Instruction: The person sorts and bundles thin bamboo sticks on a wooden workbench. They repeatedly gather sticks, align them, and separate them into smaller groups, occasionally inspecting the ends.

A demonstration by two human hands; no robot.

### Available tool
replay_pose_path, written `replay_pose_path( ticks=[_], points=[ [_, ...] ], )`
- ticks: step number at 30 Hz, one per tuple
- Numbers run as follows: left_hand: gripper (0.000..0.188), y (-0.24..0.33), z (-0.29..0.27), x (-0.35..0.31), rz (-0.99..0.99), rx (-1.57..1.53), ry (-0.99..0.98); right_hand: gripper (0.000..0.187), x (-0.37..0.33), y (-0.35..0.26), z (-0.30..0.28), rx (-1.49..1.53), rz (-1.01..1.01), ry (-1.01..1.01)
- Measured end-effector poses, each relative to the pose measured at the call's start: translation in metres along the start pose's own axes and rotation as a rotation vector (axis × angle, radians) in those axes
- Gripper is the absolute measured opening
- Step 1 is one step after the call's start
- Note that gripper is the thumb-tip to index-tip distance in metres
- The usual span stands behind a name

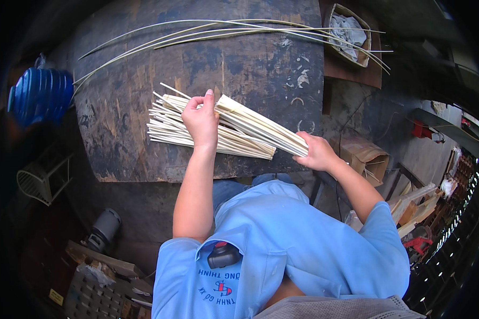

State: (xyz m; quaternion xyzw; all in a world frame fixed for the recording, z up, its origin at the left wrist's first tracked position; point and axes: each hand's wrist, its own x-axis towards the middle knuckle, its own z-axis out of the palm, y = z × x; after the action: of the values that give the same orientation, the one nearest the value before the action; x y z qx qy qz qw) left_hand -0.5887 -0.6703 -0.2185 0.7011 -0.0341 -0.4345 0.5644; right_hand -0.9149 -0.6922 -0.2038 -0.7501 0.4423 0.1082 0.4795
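My right hand (318, 151) is closed round one end of a bundle of pale, thin sticks (261, 125), which it holds at a slant above the table. Beneath that bundle lies a loose pile of similar sticks (170, 127), their ends fanned unevenly to the left. My left hand (202, 119) is raised over the pile, beside the far end of the held bundle. Its fingers are curled in and its thumb points up. Whatever those fingers pinch, if anything, is too small to make out.
Long bent canes (197, 33) stretch over the far side of the dark, worn table (122, 127). At the far right, a box with grey cloth (348, 34) stands under their ends. A blue water jug (41, 97) is left of the table; a cardboard box (364, 154) stands right.
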Motion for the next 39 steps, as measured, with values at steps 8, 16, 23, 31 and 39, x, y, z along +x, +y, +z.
replay_pose_path(
  ticks=[8, 16, 23, 31, 39],
  points=[
    [0.023, 0.022, -0.054, 0.065, 0.267, 0.175, 0.337, 0.058, -0.017, 0.021, -0.01, -0.022, -0.027, -0.102],
    [0.018, 0.066, -0.077, 0.117, 0.285, 0.296, 0.024, 0.067, 0.019, 0.081, -0.027, 0.29, 0.145, -0.177],
    [0.016, -0.034, -0.023, 0.087, 0.399, 0.722, -0.219, 0.074, 0.118, 0.085, -0.021, 0.418, 0.293, -0.046],
    [0.015, -0.05, -0.018, 0.109, 0.573, 0.928, -0.151, 0.052, 0.108, 0.077, 0.02, -0.053, 0.057, 0.645],
    [0.013, -0.079, -0.02, 0.12, 0.527, 1.139, -0.14, 0.014, 0.128, 0.048, 0.023, -0.179, 0.032, 0.617]
  ],
)
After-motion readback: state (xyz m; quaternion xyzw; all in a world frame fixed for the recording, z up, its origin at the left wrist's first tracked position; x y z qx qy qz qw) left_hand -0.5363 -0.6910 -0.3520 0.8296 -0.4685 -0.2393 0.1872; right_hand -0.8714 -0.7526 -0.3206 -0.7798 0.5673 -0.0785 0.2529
